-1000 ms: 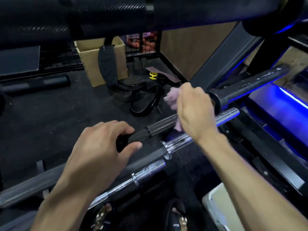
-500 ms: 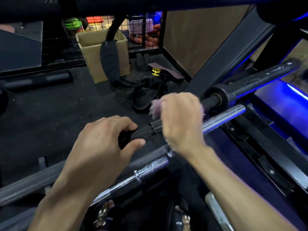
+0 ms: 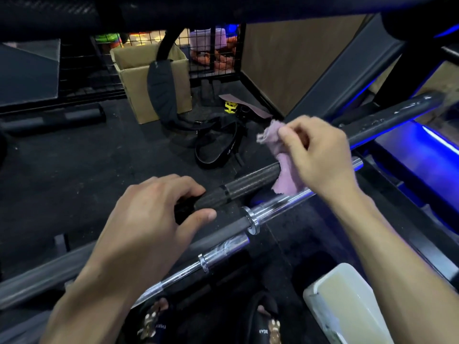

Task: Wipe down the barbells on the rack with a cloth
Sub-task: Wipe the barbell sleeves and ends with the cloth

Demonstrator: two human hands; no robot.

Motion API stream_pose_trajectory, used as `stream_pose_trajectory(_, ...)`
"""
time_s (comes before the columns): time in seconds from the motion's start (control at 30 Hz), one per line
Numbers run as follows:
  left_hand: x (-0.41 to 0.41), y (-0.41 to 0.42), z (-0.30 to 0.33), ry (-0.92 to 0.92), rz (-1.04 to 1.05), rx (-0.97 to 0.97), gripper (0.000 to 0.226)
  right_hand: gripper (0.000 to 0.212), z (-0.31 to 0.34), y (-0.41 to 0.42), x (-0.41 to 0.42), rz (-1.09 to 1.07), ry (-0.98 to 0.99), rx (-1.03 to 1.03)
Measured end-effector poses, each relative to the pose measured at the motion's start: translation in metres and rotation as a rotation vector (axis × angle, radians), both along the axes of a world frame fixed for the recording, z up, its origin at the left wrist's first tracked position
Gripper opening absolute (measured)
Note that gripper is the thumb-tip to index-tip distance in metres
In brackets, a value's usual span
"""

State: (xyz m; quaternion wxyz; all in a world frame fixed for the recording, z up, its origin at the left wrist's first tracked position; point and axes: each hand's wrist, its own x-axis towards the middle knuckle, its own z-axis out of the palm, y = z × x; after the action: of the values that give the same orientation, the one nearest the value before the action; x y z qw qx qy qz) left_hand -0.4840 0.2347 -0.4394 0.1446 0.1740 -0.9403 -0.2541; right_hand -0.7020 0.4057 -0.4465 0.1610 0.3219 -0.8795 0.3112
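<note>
Several barbells lie side by side on the rack, running lower left to upper right. Largest in view: dark bar [image 3: 387, 117] at upper right, scuffed and dusty. Then the black knurled bar [image 3: 250, 183] across the centre. Nearer the camera, a chrome-sleeved bar [image 3: 270, 209] with a collar, and just below it another chrome bar [image 3: 216, 252].

Left hand [image 3: 149, 219]: fingers curled over the knurled bar, thumb beneath, gripping it to steady it.

Right hand [image 3: 320, 155]: pinches the pink cloth [image 3: 285, 167] between thumb and fingertips, bunched at the top. The loose tail hangs down over the knurled bar toward the chrome sleeve; contact looks light, the hand apparently raised off the metal.

Judgement on doing the wipe well: the cloth should wrap round the shaft, not dangle beside it, so the far side gets cleaned too. Close the hand round bar and cloth, then draw along the length while the left grip stops the bar rolling. Knurling will likely snag the frayed edge; fold that edge inward. The scuffed upper bar probably needs firmer pressure.

Smaller items on the floor behind: cardboard box [image 3: 134, 78], black belt [image 3: 218, 145].
</note>
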Motion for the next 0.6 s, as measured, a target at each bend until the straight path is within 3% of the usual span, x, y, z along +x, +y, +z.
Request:
stream_pose_trajectory(0.1,0.0,-0.001,0.0,0.002,-0.008,0.015,0.03,0.026,0.0,-0.008,0.016,-0.044,0.049,0.112)
stream_pose_trajectory(0.2,0.0,-0.001,-0.001,0.019,-0.014,-0.007,0.03,0.032,0.0,-0.03,0.042,0.103,0.068,0.124)
stream_pose_trajectory(0.3,0.0,-0.001,-0.001,0.024,-0.013,-0.018,0.035,0.038,0.004,-0.039,0.045,0.222,0.13,0.293)
stream_pose_trajectory(0.47,0.001,-0.002,0.001,0.026,-0.021,0.006,0.034,0.039,0.024,-0.022,0.001,-0.084,-0.045,0.43)
stream_pose_trajectory(0.6,-0.002,0.0,0.003,0.004,-0.038,-0.007,0.034,0.038,0.016,-0.056,0.037,0.218,-0.142,0.414)
